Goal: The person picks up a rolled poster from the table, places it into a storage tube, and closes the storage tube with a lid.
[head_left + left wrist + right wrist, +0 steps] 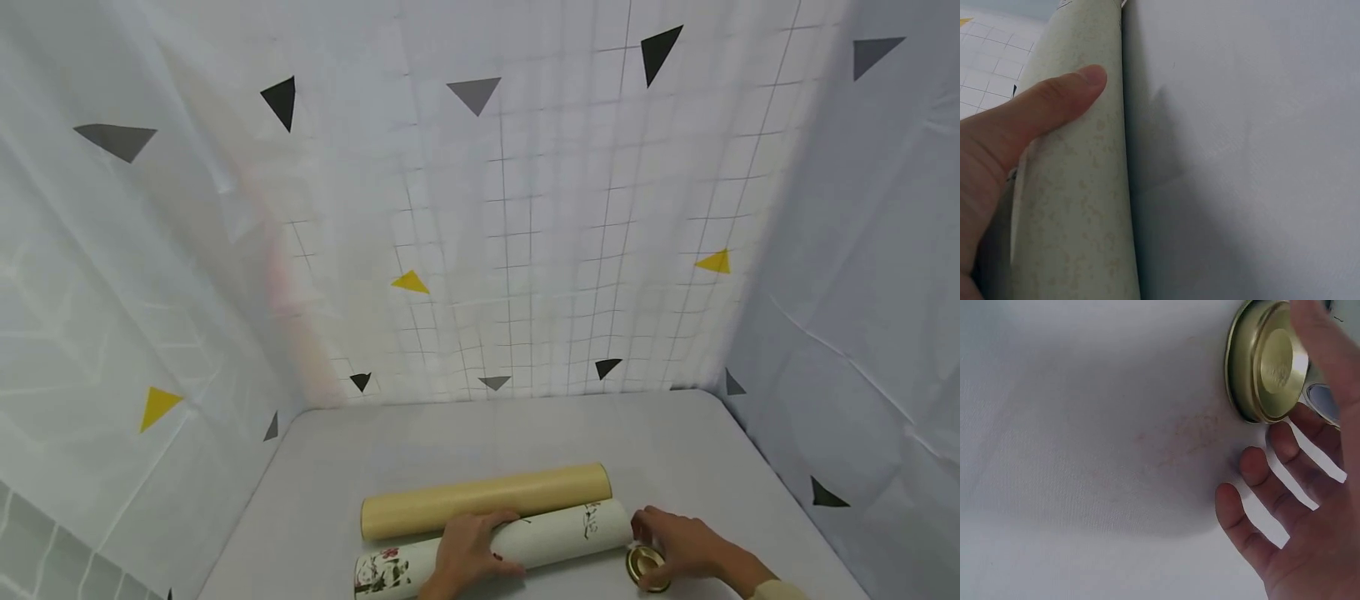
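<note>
A white paper roll (551,536) printed with red blossoms and dark brushwork lies across the front of the table. My left hand (468,550) grips it near its middle; in the left wrist view the thumb (1066,94) lies over the mottled, pale green-looking paper. By the roll's right end, my right hand (686,546) pinches a round gold metal lid (647,569) between thumb and fingers. The right wrist view shows the lid (1275,365) tilted up, its recessed face towards the thumb, with the other fingers spread loosely below. Part of the roll's end (1322,403) shows behind the fingers.
Just behind the white roll lies a tan cardboard tube (487,497), nearly parallel to it. A white cloth covers the table (487,437). Pale hanging sheets with dark, grey and yellow triangles enclose the back (555,208) and both sides.
</note>
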Tool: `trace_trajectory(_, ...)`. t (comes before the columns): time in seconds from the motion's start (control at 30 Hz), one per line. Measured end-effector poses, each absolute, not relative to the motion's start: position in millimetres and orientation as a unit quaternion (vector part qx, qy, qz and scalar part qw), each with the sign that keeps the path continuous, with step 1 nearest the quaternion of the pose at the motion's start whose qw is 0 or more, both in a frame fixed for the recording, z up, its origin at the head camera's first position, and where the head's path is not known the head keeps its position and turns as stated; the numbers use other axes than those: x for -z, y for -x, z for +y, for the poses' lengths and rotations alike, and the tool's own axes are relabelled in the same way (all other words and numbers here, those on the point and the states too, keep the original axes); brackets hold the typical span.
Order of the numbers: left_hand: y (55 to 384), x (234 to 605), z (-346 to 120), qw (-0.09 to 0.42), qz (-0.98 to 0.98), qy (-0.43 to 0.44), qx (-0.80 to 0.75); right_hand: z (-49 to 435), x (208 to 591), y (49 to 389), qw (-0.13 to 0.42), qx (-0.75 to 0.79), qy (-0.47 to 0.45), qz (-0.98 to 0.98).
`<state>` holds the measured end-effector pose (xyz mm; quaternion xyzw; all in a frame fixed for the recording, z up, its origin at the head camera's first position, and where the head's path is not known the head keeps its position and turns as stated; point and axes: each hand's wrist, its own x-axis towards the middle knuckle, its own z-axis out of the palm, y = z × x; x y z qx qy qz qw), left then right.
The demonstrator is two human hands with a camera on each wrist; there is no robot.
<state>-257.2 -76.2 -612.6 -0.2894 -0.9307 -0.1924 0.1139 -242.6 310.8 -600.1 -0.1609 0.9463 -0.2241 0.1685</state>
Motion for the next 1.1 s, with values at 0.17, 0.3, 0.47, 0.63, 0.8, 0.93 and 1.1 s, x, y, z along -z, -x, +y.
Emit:
trace_trajectory(0.17, 257, 613, -75, 0.12, -0.929, 0.293, 0.193, 314, 602, 243, 0.162, 0.223, 0.167, 0.947)
trace_trajectory(0.3, 257, 614, -75, 0.112, -0.932, 0.289, 0.19, 319, 604, 245, 0.137, 0.235, 0.192, 0.943)
trace_trajectory(0.47, 256, 613, -76, 0.098, -0.936, 0.281, 0.189, 323, 609, 247, 0.089, 0.231, 0.214, 0.945)
trace_trajectory(0.63, 256, 612, -74, 0.106, -0.934, 0.286, 0.186, 322, 612, 250, 0.062, 0.204, 0.197, 0.957)
trace_trajectory(0.8, 255, 613, -73, 0.116, -0.933, 0.289, 0.181, 318, 614, 250, 0.054, 0.184, 0.169, 0.967)
trace_trajectory(0.93, 254, 613, -74, 0.114, -0.934, 0.285, 0.182, 315, 614, 248, 0.043, 0.176, 0.15, 0.972)
trace_trajectory(1.1, 255, 613, -74, 0.112, -0.935, 0.281, 0.188, 313, 614, 245, 0.016, 0.181, 0.142, 0.973)
